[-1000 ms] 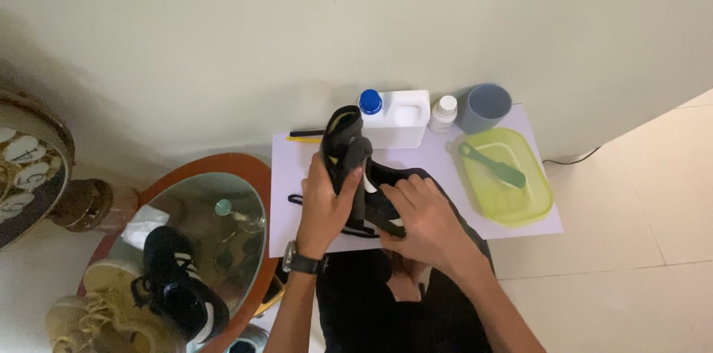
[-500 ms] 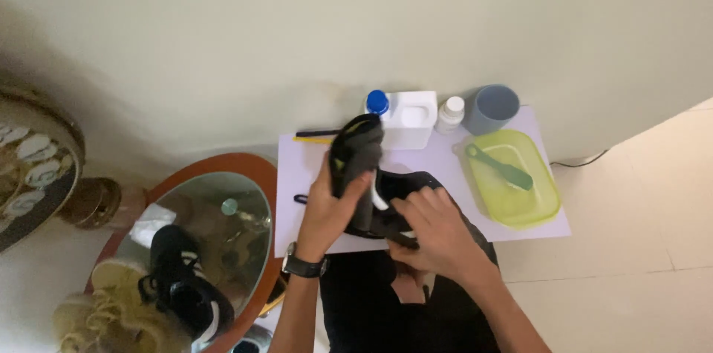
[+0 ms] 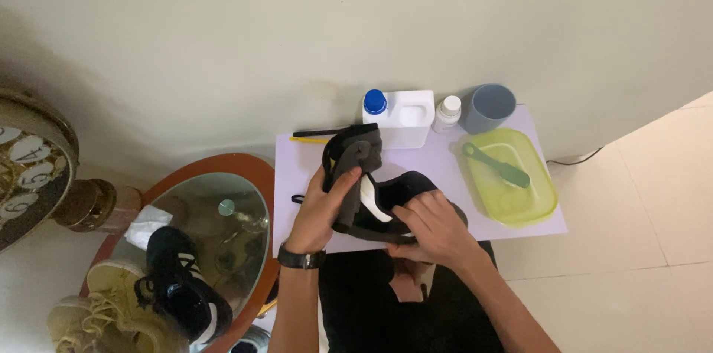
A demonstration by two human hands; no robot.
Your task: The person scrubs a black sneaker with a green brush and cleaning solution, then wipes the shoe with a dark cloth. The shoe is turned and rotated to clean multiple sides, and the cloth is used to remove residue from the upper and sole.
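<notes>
Slowly tipping lower than a moment ago, the black shoe (image 3: 379, 197) is being held over the white sheet (image 3: 297, 167). Its long side is running toward the wall, one end pointing up. The left hand (image 3: 327, 201) is grasping it; the right hand (image 3: 431, 227) is gripping its bottom. It could slip and knock the white jug (image 3: 405, 115).

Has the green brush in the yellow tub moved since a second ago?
No. The green brush lies at the same slant in the yellow tub, beside the blue cup.
</notes>
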